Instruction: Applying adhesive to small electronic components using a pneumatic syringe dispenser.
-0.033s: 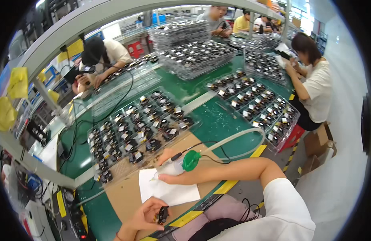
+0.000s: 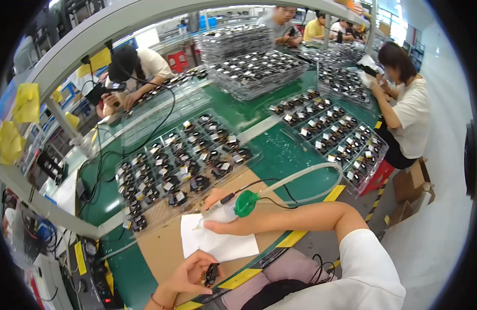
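Note:
Near the table's front edge my left hand [image 2: 189, 273] is closed, thumb and fingers holding a small black part [image 2: 211, 275] upright. My right hand [image 2: 232, 227] wraps round a whitish dispensing syringe [image 2: 224, 213] with a green cap [image 2: 245, 203]. A clear hose [image 2: 305, 177] runs from the cap, and a thin black cable [image 2: 264, 181] leads off beside it. The syringe's tip points down and left over a sheet of white paper [image 2: 217, 249], apart from the black part. Under the paper lies a brown cardboard sheet [image 2: 158, 248].
A clear tray [image 2: 233, 173] of several black parts lies just beyond the cardboard. Another filled tray [image 2: 347, 139] sits to the right, with stacked trays [image 2: 254, 72] behind. Co-workers sit at the far left [image 2: 140, 70], right [image 2: 403, 108] and back. A metal post [image 2: 68, 212] stands left.
The whole view has shifted slightly. Both hands keep their grips, the left one with the black part, the right one with the syringe.

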A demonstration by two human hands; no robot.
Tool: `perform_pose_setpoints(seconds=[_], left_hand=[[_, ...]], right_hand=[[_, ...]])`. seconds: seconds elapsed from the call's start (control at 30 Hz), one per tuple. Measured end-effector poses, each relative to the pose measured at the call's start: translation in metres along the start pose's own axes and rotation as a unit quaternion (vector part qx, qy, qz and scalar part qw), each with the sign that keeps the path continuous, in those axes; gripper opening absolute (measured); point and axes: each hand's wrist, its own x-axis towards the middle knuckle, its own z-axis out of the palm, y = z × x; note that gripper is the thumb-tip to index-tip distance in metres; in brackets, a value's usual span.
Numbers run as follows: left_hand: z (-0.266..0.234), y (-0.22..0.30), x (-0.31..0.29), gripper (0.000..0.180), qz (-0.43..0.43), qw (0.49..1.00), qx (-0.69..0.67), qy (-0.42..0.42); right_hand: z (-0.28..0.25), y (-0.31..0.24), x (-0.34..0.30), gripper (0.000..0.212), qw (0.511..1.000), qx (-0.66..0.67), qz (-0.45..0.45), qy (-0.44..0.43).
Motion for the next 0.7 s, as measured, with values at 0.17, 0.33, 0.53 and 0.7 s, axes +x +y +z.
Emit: perform_pose_setpoints(seconds=[0.17,0.33,0.53,0.7], left_hand=[[0.008,0.004,-0.007,0.06,-0.063,0.996,-0.042,-0.043],[0.01,0.002,0.0,0.06,-0.039,0.994,-0.065,-0.08],[0.017,-0.005,-0.018,0.053,-0.08,0.994,-0.041,-0.067],[0.016,0.003,-0.01,0.049,-0.122,0.969,0.213,0.037]], right_hand=[[0.02,0.002,0.002,0.025,0.999,0.027,-0.016,0.011],[0.008,0.005,-0.023,0.025,0.999,-0.017,-0.025,0.043],[0.006,-0.007,-0.016,0.026,0.995,-0.092,-0.016,-0.017],[0.002,0.006,-0.016,0.028,0.995,-0.08,0.01,-0.053]])
